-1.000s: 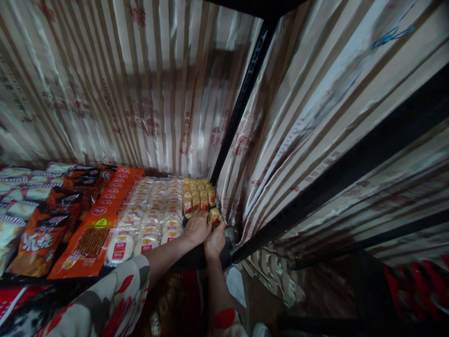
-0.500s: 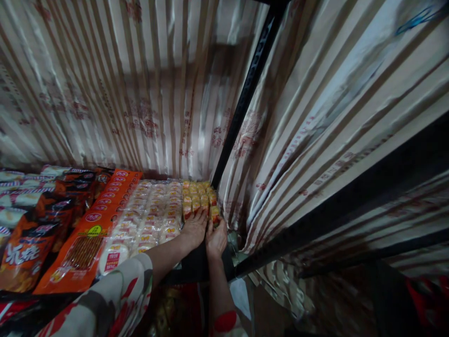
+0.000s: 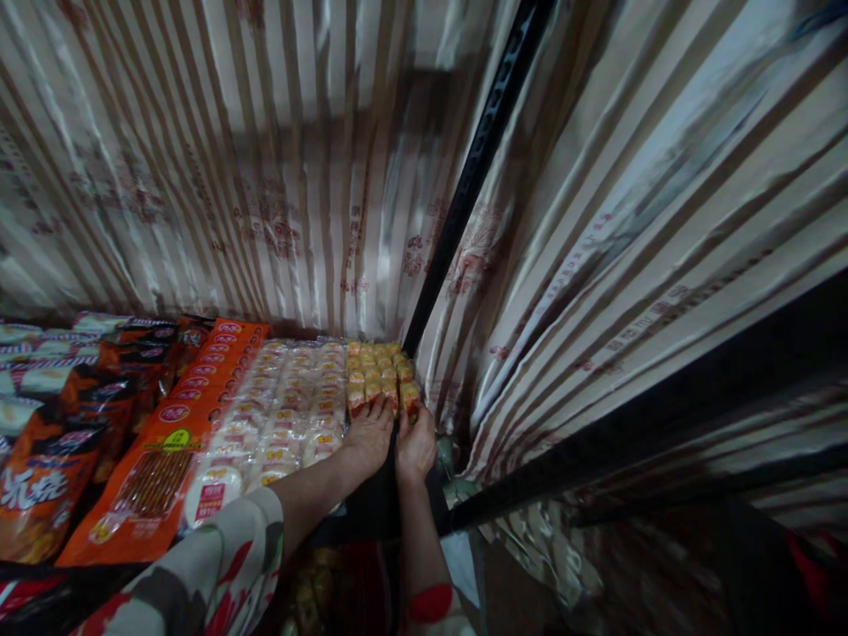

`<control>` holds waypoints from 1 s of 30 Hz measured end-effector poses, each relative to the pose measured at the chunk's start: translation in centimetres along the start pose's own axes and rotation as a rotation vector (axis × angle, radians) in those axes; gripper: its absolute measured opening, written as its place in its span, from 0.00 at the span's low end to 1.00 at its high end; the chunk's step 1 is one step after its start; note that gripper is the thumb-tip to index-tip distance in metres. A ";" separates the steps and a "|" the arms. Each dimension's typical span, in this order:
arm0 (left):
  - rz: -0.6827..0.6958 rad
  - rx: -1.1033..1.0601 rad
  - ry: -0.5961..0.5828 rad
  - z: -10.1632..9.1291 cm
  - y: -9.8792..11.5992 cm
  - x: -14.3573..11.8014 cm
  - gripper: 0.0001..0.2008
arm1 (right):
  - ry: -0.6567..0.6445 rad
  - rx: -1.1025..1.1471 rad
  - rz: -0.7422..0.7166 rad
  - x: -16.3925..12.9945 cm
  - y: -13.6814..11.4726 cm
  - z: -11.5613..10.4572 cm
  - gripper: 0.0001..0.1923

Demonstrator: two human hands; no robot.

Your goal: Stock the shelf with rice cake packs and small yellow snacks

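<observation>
Small yellow packets [image 3: 372, 369] stand in tight rows at the right end of the shelf, near the black upright. My left hand [image 3: 367, 435] lies with its fingers stretched over the front packets, touching them. Just to its right, my right hand [image 3: 416, 443] curls its fingers round a yellow packet [image 3: 409, 394] at the front of the rightmost row. Part of that packet is hidden by the fingers. Left of the yellow rows are round white crackers [image 3: 273, 446] in clear wrappers, also in rows.
Orange bags of stick snacks [image 3: 142, 481] and dark-orange snack bags [image 3: 46, 495] fill the shelf further left. A black metal upright [image 3: 467, 190] rises behind the packets. Striped sheeting [image 3: 298, 159] hangs at the back and right. A black rail [image 3: 563, 459] slants along the right.
Both hands stay at the front of the yellow packets with almost the same pose. The view has shifted slightly.
</observation>
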State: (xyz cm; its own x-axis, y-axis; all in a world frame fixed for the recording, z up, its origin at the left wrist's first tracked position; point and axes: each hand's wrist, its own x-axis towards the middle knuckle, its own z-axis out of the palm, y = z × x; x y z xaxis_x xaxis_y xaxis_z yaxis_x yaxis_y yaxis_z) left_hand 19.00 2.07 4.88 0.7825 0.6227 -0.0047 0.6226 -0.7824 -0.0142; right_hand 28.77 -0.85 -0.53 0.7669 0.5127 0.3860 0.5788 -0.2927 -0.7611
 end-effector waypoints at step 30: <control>0.004 0.006 0.014 0.1 0.4 0.1 0.23 | -0.065 0.044 -0.204 -0.1 2.1 2.1 0.31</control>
State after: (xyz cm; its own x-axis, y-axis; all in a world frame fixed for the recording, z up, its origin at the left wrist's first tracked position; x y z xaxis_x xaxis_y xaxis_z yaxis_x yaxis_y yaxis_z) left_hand 19.29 1.80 4.78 0.7848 0.6197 0.0095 0.6197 -0.7845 -0.0202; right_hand 29.35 0.17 -3.23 0.6146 0.6092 0.5011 0.7064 -0.1424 -0.6933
